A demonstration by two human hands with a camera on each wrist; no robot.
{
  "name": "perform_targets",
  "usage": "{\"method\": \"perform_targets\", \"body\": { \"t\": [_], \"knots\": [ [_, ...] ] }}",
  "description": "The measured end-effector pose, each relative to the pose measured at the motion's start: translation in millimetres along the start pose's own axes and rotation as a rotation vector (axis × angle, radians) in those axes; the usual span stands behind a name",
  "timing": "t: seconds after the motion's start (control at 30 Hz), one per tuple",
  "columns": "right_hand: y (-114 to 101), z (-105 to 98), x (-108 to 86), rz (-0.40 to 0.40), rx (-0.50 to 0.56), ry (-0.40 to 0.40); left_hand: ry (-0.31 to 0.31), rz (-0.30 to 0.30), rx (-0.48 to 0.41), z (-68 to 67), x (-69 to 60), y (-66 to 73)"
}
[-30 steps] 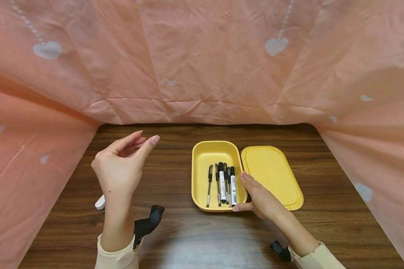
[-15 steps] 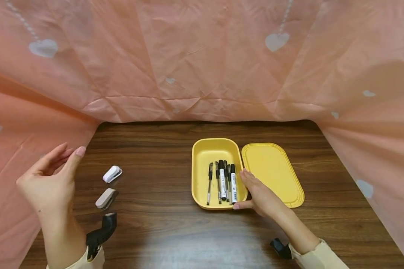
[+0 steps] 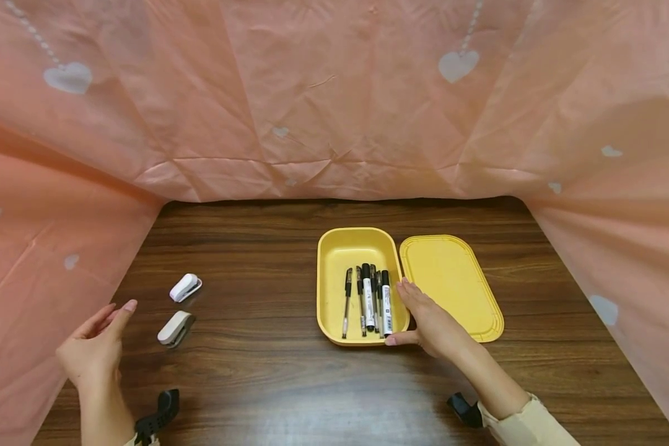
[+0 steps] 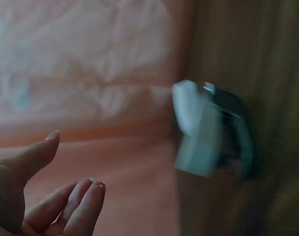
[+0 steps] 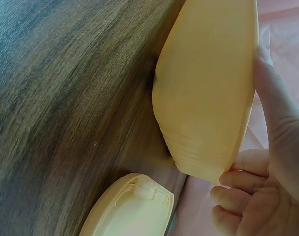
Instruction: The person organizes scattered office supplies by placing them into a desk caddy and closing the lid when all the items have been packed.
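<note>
Nearest, at the bottom right, a cream sleeve (image 3: pixel 529 424) rings the right forearm beside a black wrist mount (image 3: pixel 464 410). The left hand (image 3: pixel 95 350) hangs at the left side of the table (image 3: pixel 256 378), thumb and fingers spread apart with a gap between them. Just to its right lie 2 staplers: a gray stapler (image 3: pixel 175 328) and, slightly farther, a white stapler (image 3: pixel 185 288) (both blurred in the left wrist view). The right hand (image 3: pixel 432 322) is spread around the near right corner of a yellow box (image 3: pixel 333 337), thumb and fingertips touching its rim. The box stands on the table right of the middle, holding 4 pens (image 3: pixel 347 300) and 2 markers (image 3: pixel 387 306). Just beside it lies the yellow lid (image 3: pixel 451 282). Beyond hangs a pink curtain (image 3: pixel 334 93) with pale hearts.
</note>
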State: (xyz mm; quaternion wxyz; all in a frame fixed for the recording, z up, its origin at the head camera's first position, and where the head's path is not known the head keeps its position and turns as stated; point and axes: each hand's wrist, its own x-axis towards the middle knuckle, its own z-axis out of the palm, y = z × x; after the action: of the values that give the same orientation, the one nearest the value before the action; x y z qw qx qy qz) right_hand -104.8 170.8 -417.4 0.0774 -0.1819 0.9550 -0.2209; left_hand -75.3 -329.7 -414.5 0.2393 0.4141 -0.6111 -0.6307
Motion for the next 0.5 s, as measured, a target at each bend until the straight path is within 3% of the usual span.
{"method": "perform_targets", "body": {
  "t": [0.2, 0.5],
  "knots": [
    [1, 0, 0.8, -0.004, -0.003, -0.004, -0.018, -0.114, 0.206, -1.2, 9.6, -28.0],
    [1, 0, 0.9, 0.001, -0.003, -0.005, -0.118, -0.058, 0.477, 5.0, 7.3, -49.1]
  ]
}}
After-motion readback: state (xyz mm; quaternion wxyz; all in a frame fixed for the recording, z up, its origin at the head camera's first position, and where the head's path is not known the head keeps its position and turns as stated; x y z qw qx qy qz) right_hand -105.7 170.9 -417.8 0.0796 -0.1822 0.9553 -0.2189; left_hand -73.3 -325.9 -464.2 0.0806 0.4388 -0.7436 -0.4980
